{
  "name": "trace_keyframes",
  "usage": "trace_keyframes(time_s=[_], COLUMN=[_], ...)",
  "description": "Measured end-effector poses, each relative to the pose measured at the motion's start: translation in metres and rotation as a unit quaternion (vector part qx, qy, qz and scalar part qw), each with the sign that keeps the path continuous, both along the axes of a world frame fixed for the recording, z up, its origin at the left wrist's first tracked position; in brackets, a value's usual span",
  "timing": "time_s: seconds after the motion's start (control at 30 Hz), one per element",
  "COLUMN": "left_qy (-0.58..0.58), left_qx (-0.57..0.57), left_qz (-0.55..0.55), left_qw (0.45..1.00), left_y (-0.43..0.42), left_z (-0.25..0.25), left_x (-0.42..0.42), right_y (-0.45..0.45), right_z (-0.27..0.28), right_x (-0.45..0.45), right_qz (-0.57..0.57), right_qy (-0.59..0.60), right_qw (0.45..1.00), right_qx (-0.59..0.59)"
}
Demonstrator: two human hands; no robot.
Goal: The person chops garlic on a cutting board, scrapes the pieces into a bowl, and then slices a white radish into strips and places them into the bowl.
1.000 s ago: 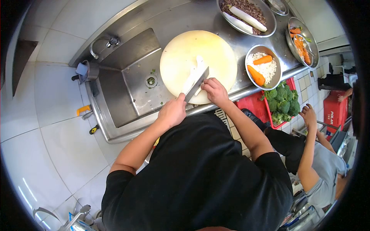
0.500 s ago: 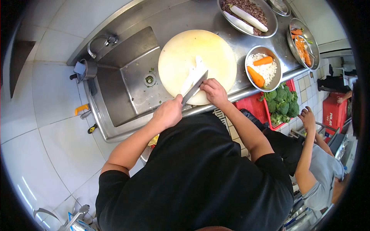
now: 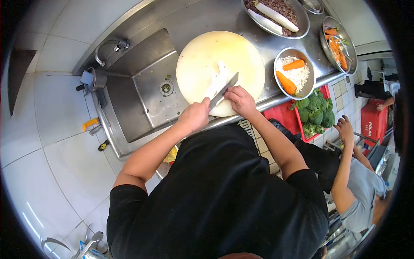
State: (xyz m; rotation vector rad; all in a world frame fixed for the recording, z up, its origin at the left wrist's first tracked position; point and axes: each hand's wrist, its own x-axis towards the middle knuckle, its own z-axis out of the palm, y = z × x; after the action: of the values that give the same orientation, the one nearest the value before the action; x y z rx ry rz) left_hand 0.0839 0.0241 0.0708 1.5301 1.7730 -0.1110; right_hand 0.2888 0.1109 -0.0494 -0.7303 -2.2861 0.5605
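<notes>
My left hand (image 3: pixel 195 116) is closed round the handle of a kitchen knife (image 3: pixel 224 90), whose blade slants up to the right over the round cutting board (image 3: pixel 196 56). On the blade's far side lie white pieces that look like cut white radish (image 3: pixel 220 77). My right hand (image 3: pixel 241 101) is beside the blade's near side, fingers bent and pressed together on a white piece, mostly hidden under them. The board rests on the metal counter at the sink's right edge.
Left of the board is a steel sink (image 3: pixel 125 95) with a faucet (image 3: pixel 100 56). Rightward stand a bowl (image 3: pixel 311 82) of chopped white bits and carrots, a bowl (image 3: pixel 307 21) with two white radishes, and another of carrots (image 3: pixel 353 47). Broccoli (image 3: pixel 317 116) fills a red crate; a co-worker's hand (image 3: pixel 344 128) is near.
My left hand and the knife have shifted slightly forward and to the right, so the blade tip reaches farther over the board. My right hand stays nearly in place.
</notes>
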Motion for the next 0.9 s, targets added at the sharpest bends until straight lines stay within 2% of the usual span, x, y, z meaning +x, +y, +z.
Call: trace_keyframes(time_s=[0.1,0.17,0.27,0.43,0.47,0.57,0.7,0.9], left_qy=[0.012,0.008,0.001,-0.004,-0.001,0.005,0.004,0.023], left_qx=[-0.031,-0.001,0.043,0.027,0.028,0.030,0.054,0.083], left_qz=[-0.006,0.017,0.018,0.027,0.036,0.057,0.052,0.022], left_qw=[0.999,1.000,0.999,0.999,0.999,0.998,0.997,0.996], left_y=[-0.018,-0.027,-0.019,-0.036,-0.042,-0.051,-0.032,-0.030], left_z=[0.011,-0.018,-0.029,-0.018,-0.020,-0.029,-0.031,-0.015], left_x=[-0.007,0.000,0.006,-0.004,-0.004,-0.002,0.011,0.015], right_y=[-0.002,-0.001,-0.003,-0.025,-0.033,-0.034,-0.020,-0.013], right_z=[-0.001,0.000,0.003,-0.008,-0.012,0.010,0.002,0.003], right_x=[0.000,0.002,0.003,0.036,0.040,0.028,0.006,0.008], right_qz=[-0.001,-0.003,0.002,-0.014,-0.037,-0.090,-0.067,-0.036], right_qy=[0.002,0.003,0.005,-0.001,-0.007,0.038,-0.033,-0.061], right_qw=[1.000,1.000,1.000,1.000,0.998,0.994,0.996,0.997], right_qx=[0.008,0.006,0.000,-0.017,-0.049,-0.039,-0.044,-0.037])
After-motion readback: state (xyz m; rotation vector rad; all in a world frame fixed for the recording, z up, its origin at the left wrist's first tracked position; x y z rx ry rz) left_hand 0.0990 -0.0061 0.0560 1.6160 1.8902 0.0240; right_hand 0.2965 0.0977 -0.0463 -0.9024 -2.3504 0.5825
